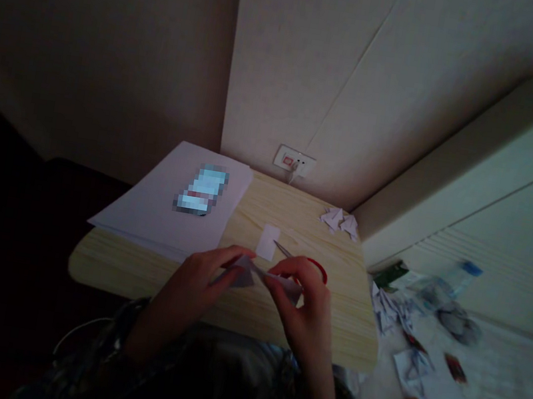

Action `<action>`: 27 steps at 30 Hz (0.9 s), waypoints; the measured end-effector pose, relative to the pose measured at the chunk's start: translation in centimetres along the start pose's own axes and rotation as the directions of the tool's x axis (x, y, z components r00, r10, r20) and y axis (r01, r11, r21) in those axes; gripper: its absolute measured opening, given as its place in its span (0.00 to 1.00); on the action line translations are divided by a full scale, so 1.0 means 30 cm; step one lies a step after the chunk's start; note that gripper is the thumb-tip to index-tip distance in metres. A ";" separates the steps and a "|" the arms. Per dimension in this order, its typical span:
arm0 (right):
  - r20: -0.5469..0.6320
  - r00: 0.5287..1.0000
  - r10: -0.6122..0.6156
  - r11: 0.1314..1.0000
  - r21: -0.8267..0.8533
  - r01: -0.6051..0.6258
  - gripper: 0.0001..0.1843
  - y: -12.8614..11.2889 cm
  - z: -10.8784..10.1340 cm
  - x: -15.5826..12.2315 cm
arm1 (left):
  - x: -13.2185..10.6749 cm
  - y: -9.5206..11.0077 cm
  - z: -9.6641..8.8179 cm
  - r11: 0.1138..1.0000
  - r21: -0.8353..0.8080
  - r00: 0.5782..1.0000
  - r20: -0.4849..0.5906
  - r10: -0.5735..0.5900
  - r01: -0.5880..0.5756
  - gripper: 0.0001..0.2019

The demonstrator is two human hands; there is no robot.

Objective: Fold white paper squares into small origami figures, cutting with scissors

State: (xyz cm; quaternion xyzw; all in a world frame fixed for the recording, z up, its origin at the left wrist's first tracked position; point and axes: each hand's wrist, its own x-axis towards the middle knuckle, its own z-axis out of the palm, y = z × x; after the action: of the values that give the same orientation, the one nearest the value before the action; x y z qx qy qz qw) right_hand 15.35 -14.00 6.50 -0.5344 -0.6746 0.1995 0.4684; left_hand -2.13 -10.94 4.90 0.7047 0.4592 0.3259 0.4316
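Observation:
A folded piece of white paper point(245, 276) is held between my two hands above the front edge of the wooden table. My left hand point(200, 280) pinches its left part, fingers closed. On the other side, my right hand point(305, 294) grips the paper's right part between thumb and fingers. Just beyond the right hand lie scissors point(318, 268) with red handles, partly hidden by that hand. Their tip touches or overlaps a small white paper rectangle point(268, 241) on the tabletop.
A stack of white paper sheets point(149, 204) with a blurred phone point(203, 188) on it covers the left of the table point(267, 193). Folded paper pieces point(338, 221) sit at the far right corner. A wall socket point(295, 161) holds a plug. Papers and a bottle point(459, 277) litter the floor.

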 end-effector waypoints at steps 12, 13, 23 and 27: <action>0.011 1.000 -0.028 0.999 0.040 0.028 0.14 0.054 0.004 -0.012 | 0.023 -0.035 0.011 0.933 -0.341 0.987 -0.066 -0.145 0.114 0.10; 0.029 0.999 -0.041 0.999 0.037 0.040 0.15 0.060 0.005 -0.014 | 0.023 -0.036 0.009 0.927 -0.354 0.987 -0.061 -0.152 0.121 0.10; 0.081 0.997 0.000 0.999 0.040 -0.003 0.17 0.069 0.026 -0.018 | 0.023 -0.037 0.017 0.928 -0.352 0.980 -0.105 -0.168 0.121 0.07; 0.090 0.995 -0.035 0.998 0.047 0.031 0.16 0.066 0.021 -0.024 | 0.024 -0.048 0.018 0.922 -0.372 0.983 -0.093 -0.156 0.111 0.06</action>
State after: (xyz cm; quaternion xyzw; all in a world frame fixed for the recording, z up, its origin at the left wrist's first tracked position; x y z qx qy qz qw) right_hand 15.86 -13.82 4.38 -0.5029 -0.6993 0.2312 0.4523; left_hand -1.93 -10.14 3.41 0.5582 0.4631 0.4172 0.5477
